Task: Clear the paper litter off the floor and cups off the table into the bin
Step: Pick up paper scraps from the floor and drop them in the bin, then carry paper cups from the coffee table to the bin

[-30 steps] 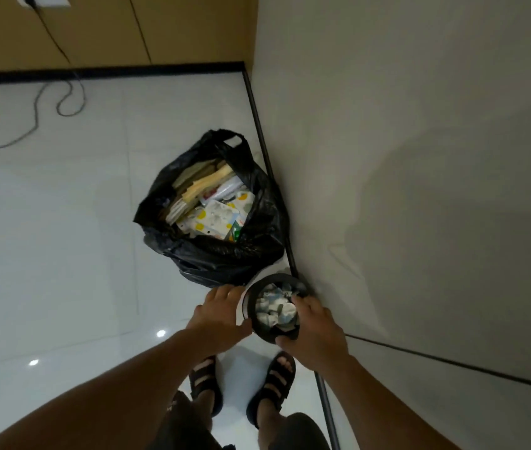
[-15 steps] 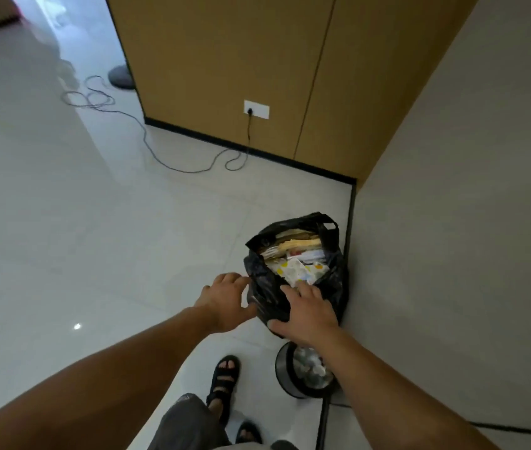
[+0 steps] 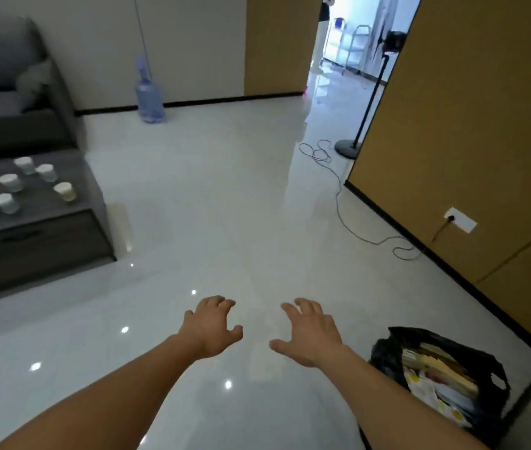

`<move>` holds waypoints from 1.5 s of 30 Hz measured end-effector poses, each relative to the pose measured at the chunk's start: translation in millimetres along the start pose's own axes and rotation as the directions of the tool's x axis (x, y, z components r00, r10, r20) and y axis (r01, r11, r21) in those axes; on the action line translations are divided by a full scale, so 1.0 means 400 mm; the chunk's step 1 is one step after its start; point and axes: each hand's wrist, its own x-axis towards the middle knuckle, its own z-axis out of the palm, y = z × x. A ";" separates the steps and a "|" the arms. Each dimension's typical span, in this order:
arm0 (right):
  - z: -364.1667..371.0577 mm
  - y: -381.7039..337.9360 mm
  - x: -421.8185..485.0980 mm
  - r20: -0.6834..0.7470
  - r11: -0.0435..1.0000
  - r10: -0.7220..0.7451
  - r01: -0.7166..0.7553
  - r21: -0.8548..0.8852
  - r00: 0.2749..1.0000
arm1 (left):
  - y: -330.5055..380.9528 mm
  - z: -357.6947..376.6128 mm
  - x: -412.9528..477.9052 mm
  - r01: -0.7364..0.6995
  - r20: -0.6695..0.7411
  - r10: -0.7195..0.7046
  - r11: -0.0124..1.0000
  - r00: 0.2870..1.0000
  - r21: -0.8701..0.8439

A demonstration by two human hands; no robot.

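Now both hands, left hand (image 3: 214,331) and right hand (image 3: 309,336), hover spread over the floor and hold nothing. Six cups (image 3: 65,191) stand on the grey table (image 3: 46,222) at far left; their inside is unclear. A black bag (image 3: 446,378) at right holds packaging.

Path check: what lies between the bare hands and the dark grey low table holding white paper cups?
Head view: only bare glossy white floor between left hand, right hand and dark grey table.

No text, label, brand or number is legible anywhere
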 end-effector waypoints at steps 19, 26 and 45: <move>0.037 -1.093 0.372 0.098 0.869 -0.473 0.482 -0.110 0.876 | -0.998 -0.341 -0.240 0.459 -0.136 -0.504 0.848 0.853 -0.266; -0.012 -1.257 0.663 0.138 0.822 -0.527 0.544 -0.165 0.839 | -1.145 -0.423 -0.056 0.435 -0.129 -0.501 0.832 0.856 -0.346; -0.187 -1.712 1.394 0.210 0.776 -0.545 0.583 -0.241 0.812 | -1.710 -0.765 0.456 0.485 -0.063 -0.571 0.746 0.819 -0.456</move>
